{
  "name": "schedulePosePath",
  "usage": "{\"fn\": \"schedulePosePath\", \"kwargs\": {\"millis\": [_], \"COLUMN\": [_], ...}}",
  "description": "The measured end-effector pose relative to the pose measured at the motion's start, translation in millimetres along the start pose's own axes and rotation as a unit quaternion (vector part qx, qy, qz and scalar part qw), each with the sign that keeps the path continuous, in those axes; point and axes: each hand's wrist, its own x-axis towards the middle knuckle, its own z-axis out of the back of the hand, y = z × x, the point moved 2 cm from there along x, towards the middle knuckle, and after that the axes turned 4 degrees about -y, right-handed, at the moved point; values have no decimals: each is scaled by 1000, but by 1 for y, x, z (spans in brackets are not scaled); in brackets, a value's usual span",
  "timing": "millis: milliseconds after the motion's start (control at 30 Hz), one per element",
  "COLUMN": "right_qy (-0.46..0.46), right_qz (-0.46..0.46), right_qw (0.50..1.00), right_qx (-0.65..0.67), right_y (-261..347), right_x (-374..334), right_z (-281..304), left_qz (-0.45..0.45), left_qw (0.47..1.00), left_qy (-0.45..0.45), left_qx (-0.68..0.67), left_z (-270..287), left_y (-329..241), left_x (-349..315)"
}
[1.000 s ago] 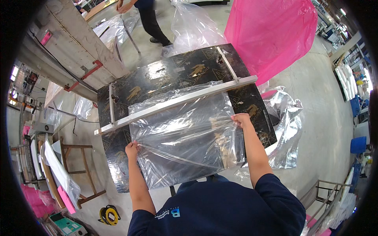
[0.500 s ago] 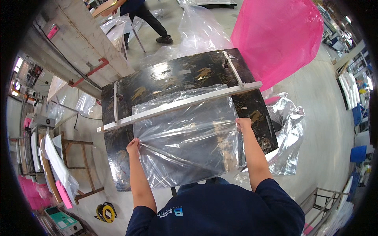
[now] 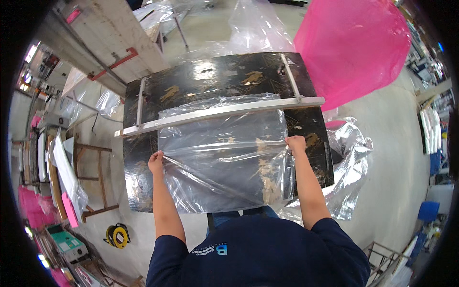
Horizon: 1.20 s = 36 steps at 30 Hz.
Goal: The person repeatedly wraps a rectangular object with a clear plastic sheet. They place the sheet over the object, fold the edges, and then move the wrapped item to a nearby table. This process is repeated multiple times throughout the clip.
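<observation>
A clear plastic sheet (image 3: 215, 165) lies on a black table (image 3: 142, 184), reaching its near edge, with creases running between the hands. The left hand (image 3: 156, 161) has its fingers pinched closed on the sheet's left side, toward the table's left edge. The right hand (image 3: 296, 145) pinches the sheet's right side, fingers closed, nearer the table's right edge. A metal bar (image 3: 220, 113) crosses the sheet's far part, spanning the table from left edge to right. Pink plastic (image 3: 354, 52) stands beyond the far right corner.
</observation>
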Motion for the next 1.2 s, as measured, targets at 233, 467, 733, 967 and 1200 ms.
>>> {"fn": "schedulePosePath", "kwargs": {"millis": [233, 467, 733, 967, 1200], "right_qy": [10, -9, -59, -55, -103], "right_qz": [28, 28, 18, 6, 3], "right_qw": [1000, 999, 998, 998, 991], "right_qx": [-4, 32, 7, -6, -89], "right_y": [-8, -6, 8, 12, 18], "right_x": [3, 0, -17, -19, -29], "right_z": [3, 1, 5, 6, 7], "left_qz": [-17, -31, -55, -86, -159], "left_qw": [995, 993, 994, 993, 977], "left_qy": [7, 6, -4, -17, -115], "left_qx": [-94, -110, -94, -78, 82], "left_z": [1, 3, 2, -3, -10], "left_y": [4, 4, 2, -7, -20], "left_x": [-7, -16, -19, -27, -49]}}
